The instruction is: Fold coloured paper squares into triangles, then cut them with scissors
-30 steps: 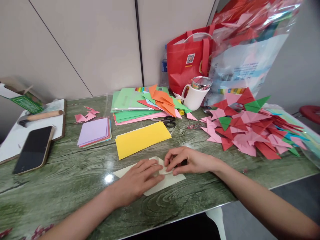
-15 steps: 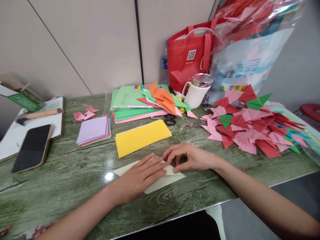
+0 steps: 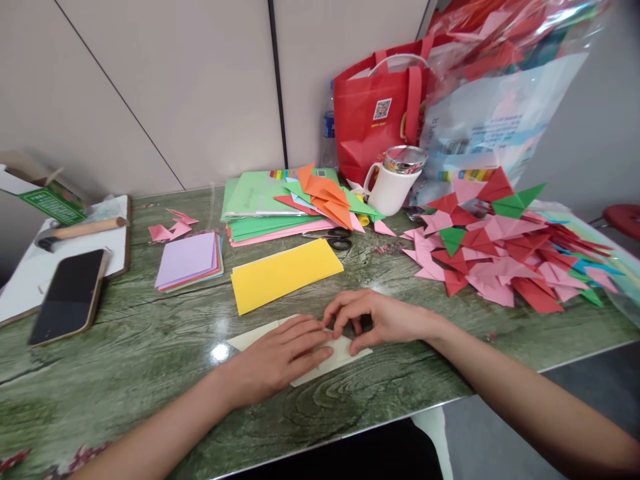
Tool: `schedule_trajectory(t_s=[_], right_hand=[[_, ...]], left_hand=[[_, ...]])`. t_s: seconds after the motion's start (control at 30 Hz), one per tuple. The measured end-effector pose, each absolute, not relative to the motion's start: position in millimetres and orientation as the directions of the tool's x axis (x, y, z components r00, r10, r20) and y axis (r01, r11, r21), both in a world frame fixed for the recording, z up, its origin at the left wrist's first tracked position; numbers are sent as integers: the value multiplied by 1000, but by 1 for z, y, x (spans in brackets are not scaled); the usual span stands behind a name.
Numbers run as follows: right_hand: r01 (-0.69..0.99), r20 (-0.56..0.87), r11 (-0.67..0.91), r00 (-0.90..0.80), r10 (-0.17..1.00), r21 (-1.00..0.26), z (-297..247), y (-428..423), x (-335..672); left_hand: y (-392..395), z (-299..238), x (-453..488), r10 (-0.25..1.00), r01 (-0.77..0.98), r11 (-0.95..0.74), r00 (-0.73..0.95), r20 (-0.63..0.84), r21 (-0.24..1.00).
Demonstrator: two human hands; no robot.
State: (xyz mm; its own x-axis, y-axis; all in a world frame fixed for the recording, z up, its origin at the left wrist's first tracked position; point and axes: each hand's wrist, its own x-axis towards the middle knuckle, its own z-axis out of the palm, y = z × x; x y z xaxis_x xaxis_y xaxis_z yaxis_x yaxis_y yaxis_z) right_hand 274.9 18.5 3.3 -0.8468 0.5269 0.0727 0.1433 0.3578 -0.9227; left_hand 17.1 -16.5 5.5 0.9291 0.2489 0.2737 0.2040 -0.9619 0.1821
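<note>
my left hand (image 3: 280,357) lies flat and spread, palm down, on a cream paper (image 3: 345,352) that sits on the green worktop (image 3: 150,347) right in front of me. it grips nothing, and i judge the flat press is there so the sheet cannot slide. my right hand (image 3: 380,319) is arched just beside it, its fingers bent with their tips and the thumb down on the right part of the same paper. from here i cannot tell whether they pinch a flap or only press a crease. the two hands almost touch over the middle of the sheet, which leaves only its left corner and right end showing. a yellow sheet (image 3: 285,273) lies just behind, within easy reach, and i take it that it lies there as the nearest spare. scissors (image 3: 337,239) rest behind it at the edge of a stack of green sheets (image 3: 260,207). a pile of folded pieces (image 3: 500,260) in red, pink and green is heaped well to my right, out of the way of the hands. a phone (image 3: 70,293) and a small stack of lilac squares (image 3: 187,260) sit to my left, and a white mug (image 3: 393,183) stands near the red bag (image 3: 380,127) at the back.
</note>
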Motion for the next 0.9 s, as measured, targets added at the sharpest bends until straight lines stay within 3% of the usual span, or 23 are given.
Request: schedule_trajectory(t_s=[0.33, 0.9], right_hand=[[137, 100, 416, -861, 500, -899, 2, 17, 272], [163, 114, 490, -866, 487, -857, 2, 16, 271]], left_hand=[[-17, 14, 23, 252, 190, -956, 922, 295, 223], [-15, 9, 22, 218, 171, -971, 922, 320, 169]])
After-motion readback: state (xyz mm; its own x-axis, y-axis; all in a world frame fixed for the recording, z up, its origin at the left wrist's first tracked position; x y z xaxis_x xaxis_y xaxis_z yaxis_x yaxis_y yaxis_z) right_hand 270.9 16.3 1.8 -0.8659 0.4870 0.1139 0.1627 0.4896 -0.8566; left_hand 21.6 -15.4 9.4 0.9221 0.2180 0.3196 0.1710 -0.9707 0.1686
